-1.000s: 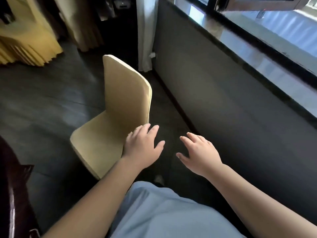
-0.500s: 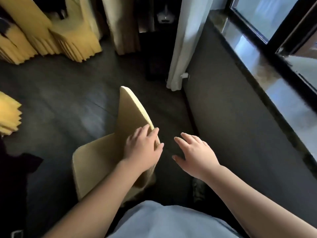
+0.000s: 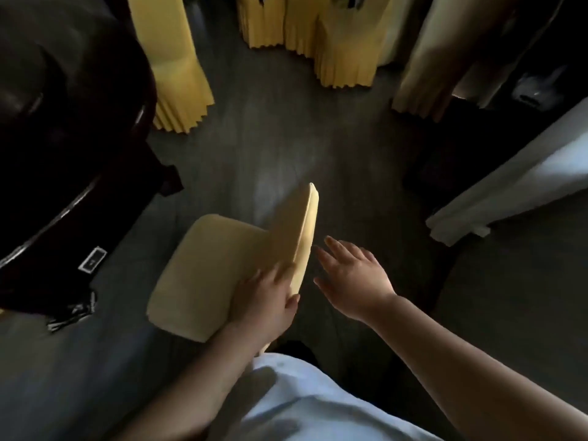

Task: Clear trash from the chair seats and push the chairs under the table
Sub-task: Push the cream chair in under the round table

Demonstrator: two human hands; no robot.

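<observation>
While the left hand (image 3: pixel 265 300) grips the cream chair (image 3: pixel 219 275) by its backrest
The right hand (image 3: pixel 351 276) hovers just beside it, fingers spread, holding nothing

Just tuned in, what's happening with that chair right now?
A person stands over a cream-covered chair on the dark floor. Their left hand grips the near edge of its backrest, thumb on one face and fingers on the other. The right hand hovers open just beside the backrest, holding nothing. The visible seat shows no trash. Yellow skirted chairs stand farther off.
</observation>
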